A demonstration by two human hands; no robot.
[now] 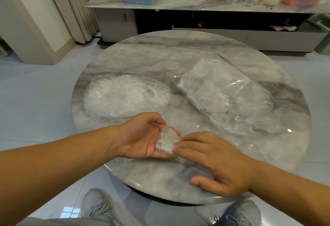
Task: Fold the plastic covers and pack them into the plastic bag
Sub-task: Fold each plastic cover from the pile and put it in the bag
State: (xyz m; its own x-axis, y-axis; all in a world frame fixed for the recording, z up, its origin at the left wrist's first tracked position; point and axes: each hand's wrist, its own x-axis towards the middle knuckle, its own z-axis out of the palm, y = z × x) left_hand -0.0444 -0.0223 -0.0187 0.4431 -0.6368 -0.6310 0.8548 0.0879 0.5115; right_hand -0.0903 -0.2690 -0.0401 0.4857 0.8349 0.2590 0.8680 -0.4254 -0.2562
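At the near edge of the round marble bench (157, 56), the left hand (142, 136) lies palm up, fingers relaxed, with a folded cover (167, 141) resting on it. The right hand (219, 161) presses straight fingers onto that cover, thumb spread wide. Bare marble separates the hands from the pile (125, 95) of loose covers at left and the part-filled bag (226, 95) at right. Clear film blends into marble, so counts are unclear. A cluttered shelf (178, 2) stands behind; the floor (35, 86) is tiled.

Covers (125, 95) left of bag (226, 93)
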